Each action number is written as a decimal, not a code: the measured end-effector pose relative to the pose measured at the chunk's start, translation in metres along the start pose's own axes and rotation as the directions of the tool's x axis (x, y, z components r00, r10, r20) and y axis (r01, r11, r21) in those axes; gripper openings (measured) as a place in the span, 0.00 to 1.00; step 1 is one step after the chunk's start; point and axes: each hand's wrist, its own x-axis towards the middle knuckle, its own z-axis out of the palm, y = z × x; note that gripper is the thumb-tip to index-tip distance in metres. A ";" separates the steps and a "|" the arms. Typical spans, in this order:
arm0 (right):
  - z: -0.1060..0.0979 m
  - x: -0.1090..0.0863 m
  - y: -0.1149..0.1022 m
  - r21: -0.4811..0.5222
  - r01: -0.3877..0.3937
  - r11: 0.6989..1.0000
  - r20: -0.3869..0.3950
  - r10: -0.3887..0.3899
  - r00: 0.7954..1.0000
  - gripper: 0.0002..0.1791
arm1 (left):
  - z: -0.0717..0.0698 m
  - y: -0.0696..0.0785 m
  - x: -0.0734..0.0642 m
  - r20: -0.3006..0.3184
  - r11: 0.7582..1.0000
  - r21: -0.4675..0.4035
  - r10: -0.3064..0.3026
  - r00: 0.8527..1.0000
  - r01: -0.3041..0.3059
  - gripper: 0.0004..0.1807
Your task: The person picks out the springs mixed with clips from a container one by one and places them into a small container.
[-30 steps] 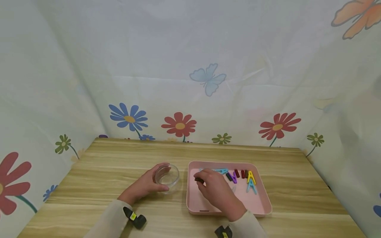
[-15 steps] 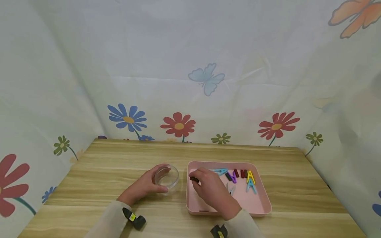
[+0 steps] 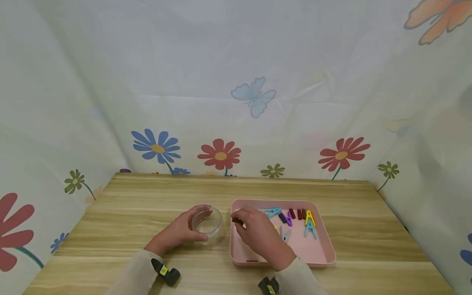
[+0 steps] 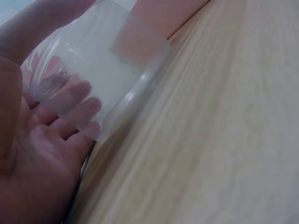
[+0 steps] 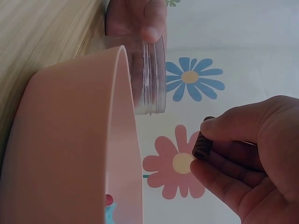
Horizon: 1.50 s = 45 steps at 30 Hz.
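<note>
My left hand [image 3: 180,230] grips a clear plastic jar [image 4: 126,70] from its left side, thumb and fingers around the wall. The jar's open, threaded rim [image 5: 152,77] faces up in the head view, and no contents show through its wall. Over the left part of a pink tray [image 3: 321,261], my right hand [image 3: 261,237] pinches a small dark brown, ridged cylinder [image 5: 203,143] between thumb and fingertips. In the right wrist view this piece is above the tray's edge, apart from the jar.
In the tray lie blue clothespins [image 3: 311,230], a yellow clothespin [image 3: 309,217], a purple one [image 3: 289,219] and a grey one [image 3: 285,234]. Small dark red pieces [image 3: 292,213] lie near its back wall. A wooden table [image 3: 177,186] carries everything, with a flowered cloth [image 3: 184,106] behind.
My right hand has moved left with the brown cylinder, toward the tray's left wall, uncovering the grey clothespin. My left hand and the jar have stayed in place.
</note>
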 end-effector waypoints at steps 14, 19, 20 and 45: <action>0.008 0.006 -0.006 -0.001 0.006 1.000 0.001 -0.006 1.000 0.08 | 0.000 0.003 0.000 0.017 1.000 -0.006 -0.014 1.000 0.014 0.44; 0.010 0.008 -0.006 -0.006 0.031 0.999 -0.006 -0.031 0.999 0.08 | 0.000 0.003 -0.001 0.013 0.999 -0.021 -0.024 1.000 0.024 0.45; 0.010 0.008 -0.006 -0.006 0.034 0.999 -0.008 -0.034 0.999 0.08 | 0.000 0.002 -0.001 0.016 1.000 -0.025 -0.017 1.000 0.017 0.45; 0.018 0.016 -0.018 0.011 0.075 0.997 -0.042 -0.074 0.996 0.07 | 0.000 0.001 -0.001 0.013 1.000 0.009 -0.006 1.000 0.006 0.44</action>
